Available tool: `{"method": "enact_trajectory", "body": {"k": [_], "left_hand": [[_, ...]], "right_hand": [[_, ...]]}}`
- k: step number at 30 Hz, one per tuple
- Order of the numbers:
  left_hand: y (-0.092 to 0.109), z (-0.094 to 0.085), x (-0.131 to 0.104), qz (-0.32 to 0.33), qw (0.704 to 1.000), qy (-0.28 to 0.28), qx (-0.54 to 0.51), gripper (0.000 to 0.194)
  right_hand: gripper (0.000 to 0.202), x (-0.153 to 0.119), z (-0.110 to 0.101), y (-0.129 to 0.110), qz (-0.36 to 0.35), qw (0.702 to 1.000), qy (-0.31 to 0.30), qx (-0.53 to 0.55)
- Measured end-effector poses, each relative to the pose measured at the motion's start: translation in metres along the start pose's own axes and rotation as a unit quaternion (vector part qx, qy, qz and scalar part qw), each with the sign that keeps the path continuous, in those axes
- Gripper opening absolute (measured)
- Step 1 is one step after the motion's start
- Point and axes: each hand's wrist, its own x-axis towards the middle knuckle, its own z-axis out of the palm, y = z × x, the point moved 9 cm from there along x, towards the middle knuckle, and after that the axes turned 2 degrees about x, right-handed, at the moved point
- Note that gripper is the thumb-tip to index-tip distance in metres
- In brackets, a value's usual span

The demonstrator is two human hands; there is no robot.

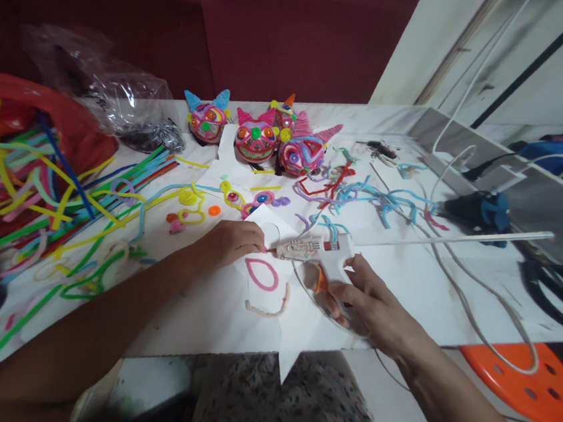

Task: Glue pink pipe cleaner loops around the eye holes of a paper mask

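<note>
My right hand is wrapped round the handle of a white hot glue gun with an orange trigger. The gun's nozzle points left, towards the fingertips of my left hand. Those fingers are pinched together, with a small bit of pink showing at their tips, perhaps a pipe cleaner piece. Below the nozzle, a pink pipe cleaner loop lies on white paper. Nearer to me is a curved beige strip. A long glue stick sticks out of the gun's back towards the right.
Several colourful cat-like heads stand at the back. Loose pipe cleaners cover the left, by a red plastic bag. Blue pipe cleaner pieces lie right of centre. White cables, black scissors handles and an orange stool are at right.
</note>
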Motion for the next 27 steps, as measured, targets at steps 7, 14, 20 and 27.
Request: {"method": "enact_trajectory", "body": {"k": [7,14,20,27], "left_hand": [[-0.0049,0.0040,-0.0002,0.001,1.000,0.015,-0.004,0.039],[-0.0034,0.0026,-0.0010,-0.003,1.000,0.007,-0.005,0.037],[-0.0044,0.0031,-0.0018,0.022,0.999,0.032,-0.004,0.041],[-0.0063,0.0045,-0.0023,0.025,0.999,0.035,-0.005,0.042]], "right_hand": [[0.039,-0.0009,-0.0008,0.0005,0.000,1.000,-0.004,0.004],[0.040,-0.0007,-0.0008,0.0023,0.001,1.000,-0.006,0.007],[0.041,0.0005,-0.0003,0.0037,0.003,1.000,-0.004,0.026],[0.042,-0.0001,-0.0009,0.0028,0.004,1.000,0.009,0.017]]}}
